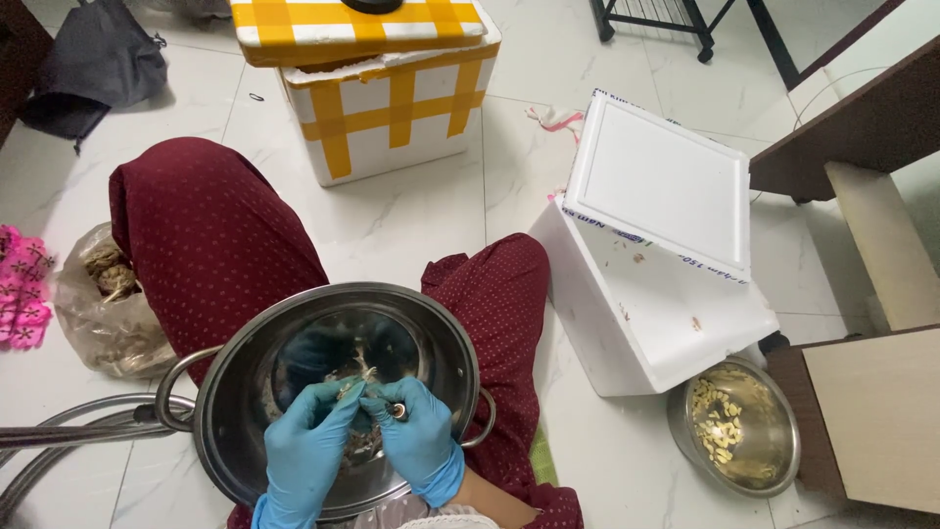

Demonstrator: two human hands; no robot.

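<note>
1. Nearest, both hands wear smooth blue gloves; the left hand (305, 431) and right hand (416, 431) meet fingertip to fingertip, closed in a pinch on a small pale, stringy piece (364, 380) held over the pot.
2. Beneath them sits a round, shiny steel pot (235, 392) with loop handles, resting on the person's lap between knees covered in dark red dotted cloth (206, 230); more pale scraps lie in its bottom, partly hidden by the gloves.
3. Off to the right, on the white marbled floor (607, 460), a smaller steel bowl (778, 431) holds yellowish peeled bits and stands just beside a wooden furniture edge (881, 411).
4. Just behind the bowl, an open white foam box (627, 333) lies tilted, its square lid (661, 181) leaning on its rim, with a few crumbs inside.
5. To the left, a crinkled clear plastic bag (103, 313) of brownish, rooty stuff lies near a pink patterned item (22, 284).
6. Farther off stands a white foam box with yellow tape stripes (392, 118), its lid askew, and a dark grey bag (93, 64) in the far left corner.
</note>
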